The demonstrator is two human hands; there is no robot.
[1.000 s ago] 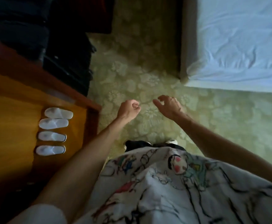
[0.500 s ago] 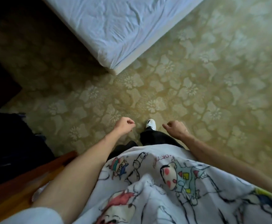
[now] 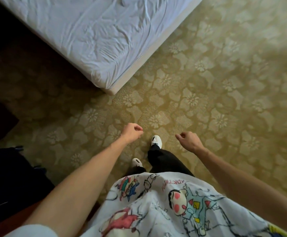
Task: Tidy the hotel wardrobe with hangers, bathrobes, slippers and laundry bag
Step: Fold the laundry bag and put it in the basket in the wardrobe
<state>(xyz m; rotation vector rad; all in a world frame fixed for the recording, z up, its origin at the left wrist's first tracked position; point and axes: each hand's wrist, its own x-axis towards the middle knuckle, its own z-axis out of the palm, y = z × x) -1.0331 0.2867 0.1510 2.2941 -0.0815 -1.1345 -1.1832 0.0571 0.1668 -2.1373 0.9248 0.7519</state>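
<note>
No hanger, bathrobe, slipper or laundry bag shows in the head view. My left hand hangs in front of me over the patterned carpet, fingers loosely curled, holding nothing. My right hand hangs a little to the right of it, also loosely curled and empty. Between and below the hands are my feet in white shoes. Only a sliver of the wardrobe's brown wooden edge shows at the bottom left.
A bed with a wrinkled white sheet fills the upper left; its corner points toward me. Dark luggage sits at the left by the wood. Green-gold floral carpet stretches ahead and to the right.
The view has swung right, away from the wardrobe floor and its row of white slippers, which are now out of sight. The bed has shifted to the upper left. Both hands stay empty.
</note>
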